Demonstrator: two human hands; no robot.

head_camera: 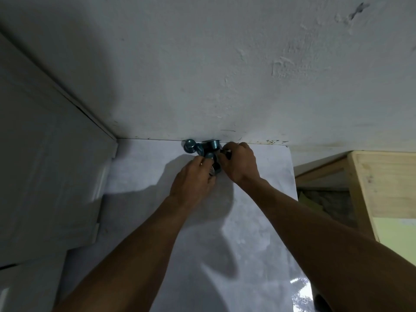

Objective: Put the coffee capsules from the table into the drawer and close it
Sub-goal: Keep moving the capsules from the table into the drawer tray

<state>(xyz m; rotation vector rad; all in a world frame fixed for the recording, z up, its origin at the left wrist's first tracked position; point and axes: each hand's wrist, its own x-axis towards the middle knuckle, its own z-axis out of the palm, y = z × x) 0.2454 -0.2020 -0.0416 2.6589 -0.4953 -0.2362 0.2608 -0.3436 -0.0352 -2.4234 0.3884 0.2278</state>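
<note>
Forearms (146, 244) cross the white tabletop (258, 221) to its far edge, where the left hand (193, 176) and right hand (239, 164) each curl their fingers around blue coffee capsules (191, 147) clustered against the wall (202, 75).

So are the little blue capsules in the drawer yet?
Not yet: the capsules sit on the table against the wall; the left hand and right hand grip some.

Nothing readable is showing in this view: no text, label, brand, number or sign. The blue coffee capsules (190, 146) at the back of the worktop (258, 221) are appearing too small and too dim for any print on them to be told.
</note>
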